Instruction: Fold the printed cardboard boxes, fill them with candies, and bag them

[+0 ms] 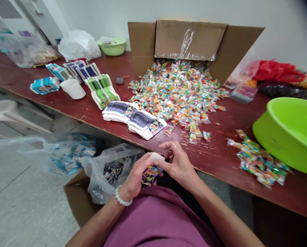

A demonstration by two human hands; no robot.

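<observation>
My left hand (136,175) is closed around a small purple printed carton (150,175) in front of my body, at the table's edge. My right hand (180,164) is at the carton's top, its thumb against the white flap and its fingers curled. Whether anything lies inside the carton is hidden. Just beyond my hands, flat purple cartons (145,121) lie fanned in overlapping rows. Behind them spreads a large heap of small clear-wrapped colourful candies (179,92), spilling from a cardboard box (191,37).
Green cartons (102,89) and a white cup (73,89) stand left on the red table (212,154). At right are a green basin (279,137) and a smaller candy pile (259,157). Below left, a plastic-lined box (78,195) holds purple packets; a white stool (11,115) stands beyond.
</observation>
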